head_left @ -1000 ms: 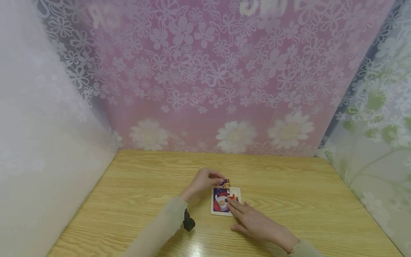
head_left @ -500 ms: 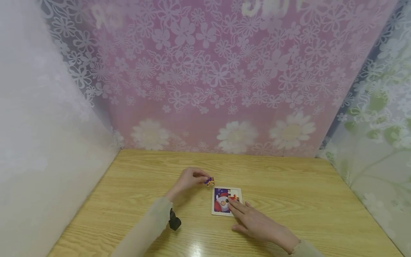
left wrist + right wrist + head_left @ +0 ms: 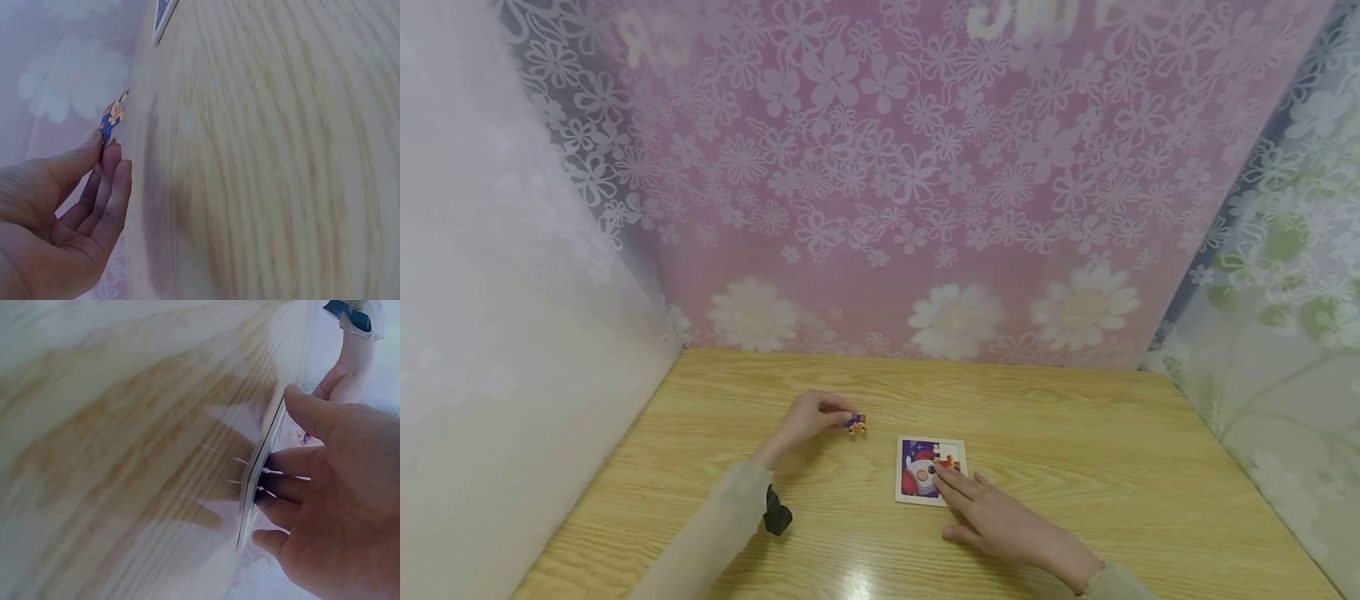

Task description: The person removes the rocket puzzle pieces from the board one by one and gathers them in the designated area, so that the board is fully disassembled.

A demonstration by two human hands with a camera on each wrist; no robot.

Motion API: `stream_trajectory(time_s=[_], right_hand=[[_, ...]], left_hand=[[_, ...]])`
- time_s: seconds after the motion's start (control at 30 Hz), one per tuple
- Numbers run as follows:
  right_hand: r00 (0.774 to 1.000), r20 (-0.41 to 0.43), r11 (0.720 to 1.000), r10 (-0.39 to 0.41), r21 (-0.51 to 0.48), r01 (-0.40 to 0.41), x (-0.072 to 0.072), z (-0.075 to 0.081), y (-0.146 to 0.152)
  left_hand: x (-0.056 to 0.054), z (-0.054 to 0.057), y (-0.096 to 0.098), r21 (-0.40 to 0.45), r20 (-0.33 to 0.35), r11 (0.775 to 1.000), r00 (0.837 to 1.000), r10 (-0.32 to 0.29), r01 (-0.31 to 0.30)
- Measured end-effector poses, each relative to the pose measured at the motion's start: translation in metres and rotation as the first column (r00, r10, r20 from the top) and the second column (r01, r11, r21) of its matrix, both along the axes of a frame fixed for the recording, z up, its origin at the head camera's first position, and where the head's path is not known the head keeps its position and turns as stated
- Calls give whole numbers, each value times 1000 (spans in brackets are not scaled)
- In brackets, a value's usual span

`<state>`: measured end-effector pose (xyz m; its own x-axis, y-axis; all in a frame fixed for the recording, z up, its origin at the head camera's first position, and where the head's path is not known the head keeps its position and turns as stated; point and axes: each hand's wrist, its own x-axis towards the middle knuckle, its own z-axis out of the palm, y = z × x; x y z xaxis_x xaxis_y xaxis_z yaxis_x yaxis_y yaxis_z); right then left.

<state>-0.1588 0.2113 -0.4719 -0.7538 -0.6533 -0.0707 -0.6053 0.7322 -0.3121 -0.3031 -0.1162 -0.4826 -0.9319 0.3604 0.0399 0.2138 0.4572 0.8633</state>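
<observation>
My left hand (image 3: 808,421) pinches a small purple and orange jigsaw piece (image 3: 857,425) between thumb and fingertips, off to the left of the puzzle board. In the left wrist view the jigsaw piece (image 3: 114,119) juts up from the thumb tip. The square puzzle board (image 3: 898,492) has a pale frame and a rocket picture, with a bare white spot at its upper right. My right hand (image 3: 1000,518) lies with straight fingers over the board's lower right part, hiding that corner. In the right wrist view its fingertips touch the board's face.
A wood-grain table (image 3: 760,517) carries the board. Behind it hangs a pink flowered curtain (image 3: 880,208), with pale sheets (image 3: 512,292) at the left and right sides. A black wrist device (image 3: 777,512) sits on the left sleeve.
My left hand has carried the jigsaw piece leftward from the board's top edge, out over the table. The right hand has stayed on the board.
</observation>
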Motion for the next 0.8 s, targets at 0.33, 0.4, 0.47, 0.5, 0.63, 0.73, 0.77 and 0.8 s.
stream_trajectory(time_s=[0.33, 0.4, 0.47, 0.5, 0.63, 0.73, 0.77, 0.8], right_hand=[[1000, 19, 1000, -4, -10, 4, 0, 2, 1], [1000, 6, 1000, 3, -11, -3, 0, 2, 2], [1000, -4, 1000, 10, -12, -10, 0, 2, 2], [1000, -3, 1000, 9, -10, -9, 0, 2, 2], [1000, 15, 1000, -2, -14, 2, 1, 2, 2], [1000, 20, 1000, 0, -28, 1, 1, 3, 2], [1000, 20, 999, 3, -32, -2, 0, 3, 2], [1000, 23, 999, 4, -37, -3, 0, 3, 2]], left_hand=[[-6, 2, -12, -126, -69, 990, 996, 62, -71], [-6, 2, -12, -137, -66, 987, 995, 78, -86], [-6, 2, -11, -144, -66, 985, 994, 90, -98], [-6, 1, -10, -148, -67, 984, 993, 93, -102], [-7, -1, -8, -185, -103, 977, 991, 88, -106], [-7, -2, -6, -212, -128, 971, 988, 87, -113], [-7, -2, -5, -218, -135, 969, 987, 85, -113], [-7, -2, -4, -222, -140, 968, 986, 87, -116]])
